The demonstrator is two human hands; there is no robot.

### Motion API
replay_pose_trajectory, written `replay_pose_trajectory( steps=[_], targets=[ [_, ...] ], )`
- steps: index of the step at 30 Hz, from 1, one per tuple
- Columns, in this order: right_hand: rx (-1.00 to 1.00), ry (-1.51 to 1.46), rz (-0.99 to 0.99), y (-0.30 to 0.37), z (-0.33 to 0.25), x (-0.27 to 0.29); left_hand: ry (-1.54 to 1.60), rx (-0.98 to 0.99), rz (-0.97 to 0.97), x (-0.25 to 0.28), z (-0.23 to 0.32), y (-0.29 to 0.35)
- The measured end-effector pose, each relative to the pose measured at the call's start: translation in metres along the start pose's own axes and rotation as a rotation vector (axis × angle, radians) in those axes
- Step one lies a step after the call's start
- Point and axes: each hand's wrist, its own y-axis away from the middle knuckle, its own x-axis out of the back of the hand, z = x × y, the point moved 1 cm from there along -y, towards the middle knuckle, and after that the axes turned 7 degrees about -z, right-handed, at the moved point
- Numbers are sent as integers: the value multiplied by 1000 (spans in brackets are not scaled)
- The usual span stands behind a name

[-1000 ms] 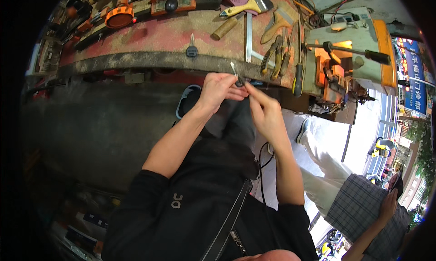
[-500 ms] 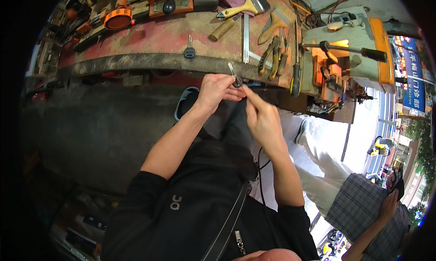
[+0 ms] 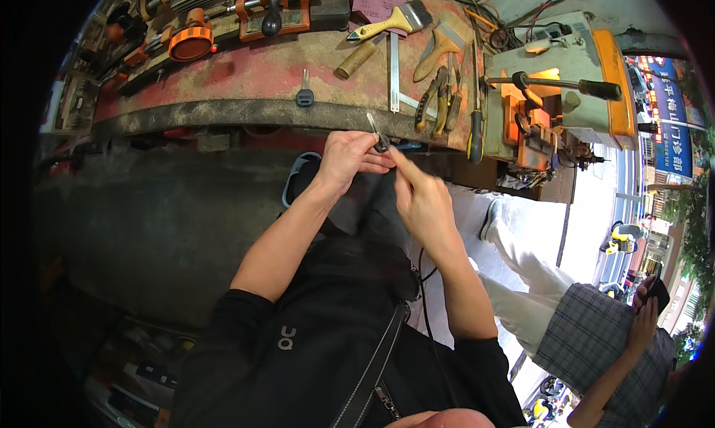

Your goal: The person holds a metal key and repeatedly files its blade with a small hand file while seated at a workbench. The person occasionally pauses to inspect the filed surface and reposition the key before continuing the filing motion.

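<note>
A car key with a black head (image 3: 382, 144) and a bare metal blade is pinched between the thumb and fingers of my left hand (image 3: 347, 161), just off the bench's front edge. Its blade points up toward the bench. My right hand (image 3: 426, 206) has its index finger stretched out, the fingertip against the key's head. The thumb stands apart from that finger and the others are curled under, partly hidden. A second key (image 3: 304, 97), also black-headed, lies on the dusty bench (image 3: 246, 85) ahead, blade pointing away.
Paintbrushes (image 3: 391, 22), a metal square (image 3: 395, 71), pliers (image 3: 432, 100) and a screwdriver (image 3: 476, 134) lie on the bench's right part. A key-cutting machine (image 3: 274, 15) stands at the back left, another machine (image 3: 581, 85) at the right. A seated person (image 3: 596, 331) holds a phone at the right.
The view has shifted slightly. My left hand still grips the key, and my right index finger stays against its head; both hands appear slightly lower and farther left.
</note>
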Motion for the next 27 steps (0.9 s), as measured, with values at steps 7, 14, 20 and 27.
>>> replay_pose_trajectory(
  steps=[7, 14, 20, 27],
  targets=[
    [-159, -222, -9, 6, 8, 15, -36, 38, 12, -3, 2, 2],
    [-174, -387, -145, 25, 15, 16, -51, 38, 19, -4, 3, 1],
    [-195, -333, -136, 24, 14, 14, -45, 14, 45, -4, 0, 1],
    [-258, -294, -129, 26, 13, 14, -42, 24, 41, -5, 1, 1]
  ],
)
